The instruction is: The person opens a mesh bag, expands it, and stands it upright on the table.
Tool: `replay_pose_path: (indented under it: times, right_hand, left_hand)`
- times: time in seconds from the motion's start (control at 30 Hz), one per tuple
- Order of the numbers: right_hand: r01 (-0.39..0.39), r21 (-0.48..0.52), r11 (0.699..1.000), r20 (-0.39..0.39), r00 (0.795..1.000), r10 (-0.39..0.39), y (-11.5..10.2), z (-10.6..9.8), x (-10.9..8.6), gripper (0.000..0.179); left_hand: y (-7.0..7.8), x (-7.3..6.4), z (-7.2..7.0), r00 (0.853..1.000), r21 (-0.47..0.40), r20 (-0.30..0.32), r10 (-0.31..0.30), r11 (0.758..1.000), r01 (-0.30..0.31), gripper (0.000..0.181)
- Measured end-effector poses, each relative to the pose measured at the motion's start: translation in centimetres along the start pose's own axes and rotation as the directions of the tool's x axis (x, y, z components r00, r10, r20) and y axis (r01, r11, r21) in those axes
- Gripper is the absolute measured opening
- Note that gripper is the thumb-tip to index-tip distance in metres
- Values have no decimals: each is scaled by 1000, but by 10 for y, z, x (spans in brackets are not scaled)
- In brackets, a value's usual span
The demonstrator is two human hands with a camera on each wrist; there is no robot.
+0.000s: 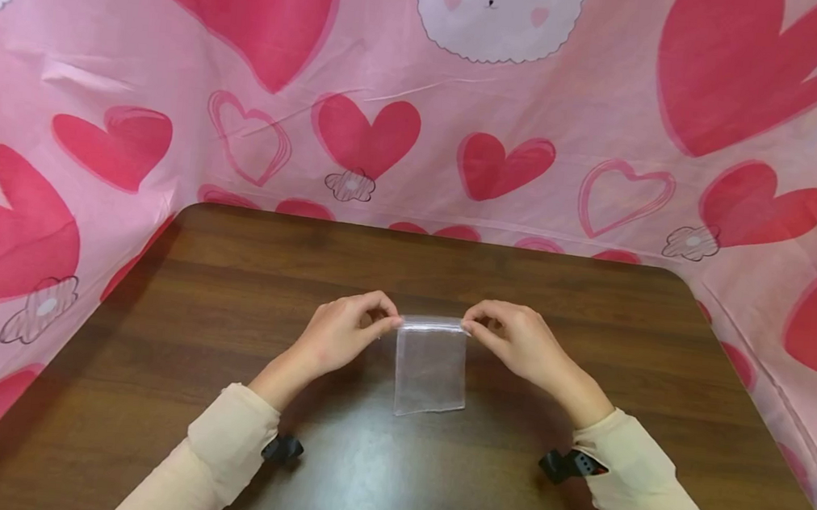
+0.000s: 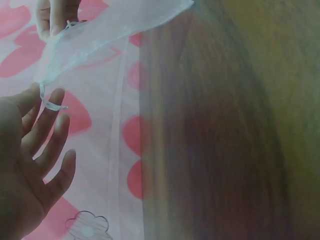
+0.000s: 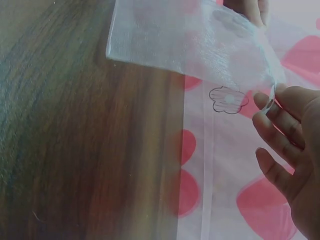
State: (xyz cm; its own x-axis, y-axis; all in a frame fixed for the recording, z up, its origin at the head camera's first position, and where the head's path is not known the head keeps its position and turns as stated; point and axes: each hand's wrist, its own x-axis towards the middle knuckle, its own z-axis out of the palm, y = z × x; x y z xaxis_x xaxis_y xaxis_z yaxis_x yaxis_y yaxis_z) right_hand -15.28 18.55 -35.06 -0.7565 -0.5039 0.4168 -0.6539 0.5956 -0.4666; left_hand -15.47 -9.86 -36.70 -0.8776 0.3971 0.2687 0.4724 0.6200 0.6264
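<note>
A small sheer white drawstring pouch (image 1: 431,372) hangs by its top edge between both hands in the head view, its body flat and see-through. At its upper left corner, my left hand (image 1: 344,329) pinches the gathered edge between thumb and forefinger. My right hand (image 1: 521,342) pinches the upper right corner the same way. A short ribbon end (image 2: 54,106) dangles by the left fingers in the left wrist view. Another ribbon loop (image 3: 270,101) shows beside the right fingers in the right wrist view. The other fingers of each hand are spread loosely.
Below the hands lies a dark brown wooden table (image 1: 184,397) with rounded far corners. A pink cloth (image 1: 438,79) printed with hearts hangs behind and beside it. Dark straps (image 1: 282,448) circle both wrists near the cream sleeves (image 1: 217,441).
</note>
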Motion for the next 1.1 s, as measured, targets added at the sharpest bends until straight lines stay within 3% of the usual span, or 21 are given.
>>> replay_pose_path:
  times: [0.2, 0.4, 0.7, 0.93, 1.1]
  right_hand:
    - [-56, 91, 994, -52, 997, 61, 2, 2, -4, 7]
    - [-119, 182, 976, -102, 985, 139, 3, 2, -7, 6]
    - [-212, 251, 945, -76, 968, 237, 4, 6, -12, 9]
    - [-294, 333, 896, -54, 943, 330, 4, 18, -15, 17]
    - [-315, 374, 872, -21, 937, 348, 4, 25, -18, 18]
  left_hand:
    - [1, -4, 7, 997, -58, 32, -66, 996, 67, 21]
    - [4, -4, 10, 998, -51, 33, -49, 997, 51, 19]
    - [4, -2, 14, 997, -204, -27, -66, 977, 59, 8]
    - [6, -2, 15, 994, -259, -51, -96, 963, 80, 7]
    - [9, -1, 14, 992, -271, -64, -109, 959, 88, 7]
